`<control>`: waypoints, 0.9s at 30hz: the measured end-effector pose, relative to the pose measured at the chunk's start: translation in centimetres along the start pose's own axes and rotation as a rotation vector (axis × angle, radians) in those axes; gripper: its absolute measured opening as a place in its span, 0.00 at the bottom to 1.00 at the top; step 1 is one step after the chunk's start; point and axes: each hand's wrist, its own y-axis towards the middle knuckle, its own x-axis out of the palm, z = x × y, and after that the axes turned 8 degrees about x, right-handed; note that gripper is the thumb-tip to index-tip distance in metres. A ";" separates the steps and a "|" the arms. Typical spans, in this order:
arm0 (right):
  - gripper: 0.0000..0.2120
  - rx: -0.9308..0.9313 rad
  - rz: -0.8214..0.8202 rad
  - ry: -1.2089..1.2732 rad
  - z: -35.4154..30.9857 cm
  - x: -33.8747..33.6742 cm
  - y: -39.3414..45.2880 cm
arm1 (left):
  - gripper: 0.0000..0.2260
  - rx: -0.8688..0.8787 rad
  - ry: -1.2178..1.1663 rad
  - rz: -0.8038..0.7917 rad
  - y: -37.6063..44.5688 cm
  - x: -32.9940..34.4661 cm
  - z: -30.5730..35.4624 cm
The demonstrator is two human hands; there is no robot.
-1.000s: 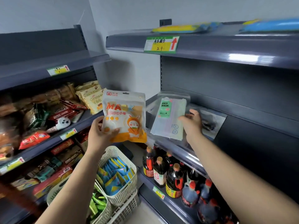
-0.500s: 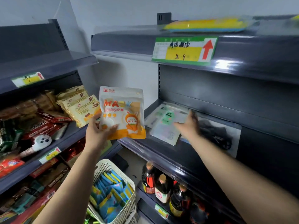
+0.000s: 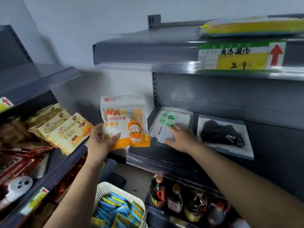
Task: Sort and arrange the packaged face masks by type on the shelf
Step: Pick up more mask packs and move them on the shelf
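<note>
Reaching forward, the right hand (image 3: 180, 140) presses flat, fingers spread, on one clear face-mask pack (image 3: 172, 124) while the left hand (image 3: 101, 142) pinches one orange mask pouch (image 3: 125, 122) upright.

This is a shop. Grey metal shelves (image 3: 164, 155) hold things to buy: snack packs (image 3: 65, 130) on the left, dark bottles (image 3: 174, 198) low down, and a price tag (image 3: 241, 56) with a red arrow up high on the right.
</note>
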 end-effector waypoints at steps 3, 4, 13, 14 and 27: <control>0.33 0.054 -0.022 -0.017 -0.5 -0.1 1.1 | 0.25 0.009 0.003 -0.076 1.1 -0.9 -1.0; 0.32 0.058 -0.006 -0.027 -0.6 -0.3 1.3 | 0.25 0.013 0.005 -0.097 1.5 -1.0 -1.3; 0.29 0.156 0.253 0.891 -3.2 -1.0 -2.7 | 0.30 -0.059 -0.140 -0.298 3.2 3.4 -1.4; 0.29 0.144 0.261 0.930 -3.1 -1.1 -3.5 | 0.29 -0.070 -0.162 -0.330 2.9 4.7 -1.1; 0.32 0.524 0.556 0.701 9.1 -2.4 -12.5 | 0.25 0.254 -0.003 -0.975 -3.7 19.6 3.1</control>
